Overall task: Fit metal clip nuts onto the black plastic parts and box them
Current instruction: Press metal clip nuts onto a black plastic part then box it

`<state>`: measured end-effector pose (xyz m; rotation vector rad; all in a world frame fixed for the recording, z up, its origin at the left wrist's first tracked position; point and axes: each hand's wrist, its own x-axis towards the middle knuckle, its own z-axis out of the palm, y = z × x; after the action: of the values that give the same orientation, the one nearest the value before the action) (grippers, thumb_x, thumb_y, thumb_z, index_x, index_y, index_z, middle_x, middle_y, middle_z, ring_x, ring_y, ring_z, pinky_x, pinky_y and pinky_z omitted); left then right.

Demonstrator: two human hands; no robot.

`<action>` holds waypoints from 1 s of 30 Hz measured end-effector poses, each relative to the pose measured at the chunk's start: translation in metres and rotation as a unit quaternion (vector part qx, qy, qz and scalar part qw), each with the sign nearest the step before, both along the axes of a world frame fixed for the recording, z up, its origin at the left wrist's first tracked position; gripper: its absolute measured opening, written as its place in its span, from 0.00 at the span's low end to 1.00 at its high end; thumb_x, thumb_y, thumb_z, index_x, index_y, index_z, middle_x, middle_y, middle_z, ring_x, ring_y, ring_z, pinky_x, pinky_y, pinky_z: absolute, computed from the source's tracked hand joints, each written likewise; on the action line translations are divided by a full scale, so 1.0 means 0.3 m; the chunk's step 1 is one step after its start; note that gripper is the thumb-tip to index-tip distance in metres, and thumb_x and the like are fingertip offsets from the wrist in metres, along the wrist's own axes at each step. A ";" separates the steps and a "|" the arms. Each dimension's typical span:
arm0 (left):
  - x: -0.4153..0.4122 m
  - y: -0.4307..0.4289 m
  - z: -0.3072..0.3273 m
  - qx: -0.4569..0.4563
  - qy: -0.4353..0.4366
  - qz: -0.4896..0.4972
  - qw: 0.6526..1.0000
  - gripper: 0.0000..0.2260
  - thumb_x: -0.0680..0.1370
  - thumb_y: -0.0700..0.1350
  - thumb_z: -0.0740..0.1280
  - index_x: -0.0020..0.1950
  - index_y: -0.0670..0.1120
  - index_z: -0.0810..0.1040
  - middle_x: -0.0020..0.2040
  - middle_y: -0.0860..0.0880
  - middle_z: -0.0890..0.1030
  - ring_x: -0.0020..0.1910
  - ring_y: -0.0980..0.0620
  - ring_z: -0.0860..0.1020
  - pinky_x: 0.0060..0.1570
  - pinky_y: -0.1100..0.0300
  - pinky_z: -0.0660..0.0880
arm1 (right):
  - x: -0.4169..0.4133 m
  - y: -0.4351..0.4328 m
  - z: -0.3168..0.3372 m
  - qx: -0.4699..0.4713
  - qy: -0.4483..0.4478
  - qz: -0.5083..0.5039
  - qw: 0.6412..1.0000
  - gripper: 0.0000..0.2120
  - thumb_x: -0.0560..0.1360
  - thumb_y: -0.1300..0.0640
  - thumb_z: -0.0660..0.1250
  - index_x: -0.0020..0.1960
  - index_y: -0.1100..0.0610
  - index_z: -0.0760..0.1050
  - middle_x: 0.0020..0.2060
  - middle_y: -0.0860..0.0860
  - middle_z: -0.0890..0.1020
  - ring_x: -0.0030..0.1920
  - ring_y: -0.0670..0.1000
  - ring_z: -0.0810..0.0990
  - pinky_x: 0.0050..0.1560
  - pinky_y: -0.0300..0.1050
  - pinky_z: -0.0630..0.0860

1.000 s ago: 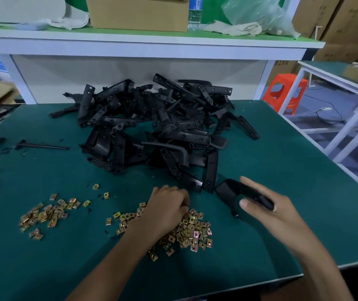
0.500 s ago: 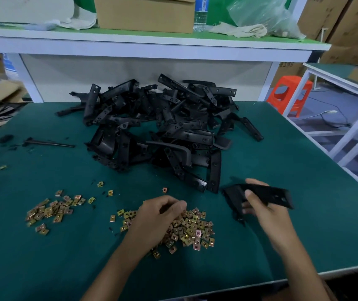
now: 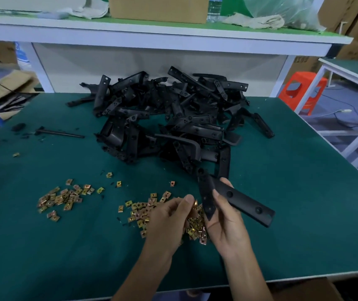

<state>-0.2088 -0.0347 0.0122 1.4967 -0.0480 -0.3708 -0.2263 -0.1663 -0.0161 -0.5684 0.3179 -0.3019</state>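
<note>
Near the front edge of the green-topped work table (image 3: 293,203), both bare hands meet above the larger heap of brass-coloured metal clip nuts (image 3: 141,211). Right hand (image 3: 224,224): fingers and thumb curled round the bend of a black L-shaped plastic part (image 3: 244,203), which it grips clear of the table, the long holed arm slanting down to the right and the short arm pointing down toward the nuts. Left hand (image 3: 169,218): fingers curled inward, thumb and fingertips pinching what appears to be a single clip nut (image 3: 195,202), just beside the short arm of the held part; whether nut and part touch cannot be told. A smaller scatter of clip nuts (image 3: 65,196) lies well to the left of the hands, and the large pile of black plastic parts (image 3: 173,127) lies on the table beyond them. Compared with half a second earlier, the left hand has lifted off the heap of nuts, and the right hand has tilted the part upright and carried it leftward, so that the two hands, then apart, now stand close together.
</note>
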 end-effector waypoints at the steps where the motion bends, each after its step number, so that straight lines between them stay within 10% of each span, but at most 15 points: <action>1: -0.004 -0.002 -0.002 0.002 0.000 0.004 1.000 0.17 0.80 0.54 0.67 0.38 0.43 0.82 0.33 0.46 0.79 0.29 0.55 0.71 0.31 0.65 0.70 | 0.002 0.003 0.000 0.002 0.004 0.005 1.000 0.24 0.71 0.64 0.69 0.67 0.54 0.76 0.60 0.59 0.84 0.57 0.53 0.85 0.49 0.47 0.83; 13: -0.038 -0.023 0.006 -0.025 0.014 0.054 0.998 0.20 0.81 0.51 0.66 0.29 0.49 0.74 0.28 0.51 0.72 0.28 0.56 0.68 0.29 0.68 0.65 | -0.011 0.038 -0.005 -0.060 0.009 0.066 0.996 0.14 0.72 0.60 0.69 0.54 0.52 0.87 0.56 0.58 0.85 0.55 0.53 0.86 0.52 0.47 0.83; 30: -0.053 -0.029 0.008 -0.063 -0.008 0.082 0.995 0.17 0.81 0.50 0.66 0.31 0.53 0.80 0.27 0.56 0.76 0.27 0.61 0.71 0.29 0.71 0.67 | -0.011 0.035 -0.019 -0.065 -0.003 0.038 0.997 0.27 0.75 0.63 0.68 0.73 0.56 0.73 0.62 0.62 0.82 0.57 0.55 0.84 0.54 0.49 0.82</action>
<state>-0.2247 -0.0435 0.0146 1.3677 0.0378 -0.2182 -0.2295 -0.1559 -0.0217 -0.7058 0.2720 -0.2523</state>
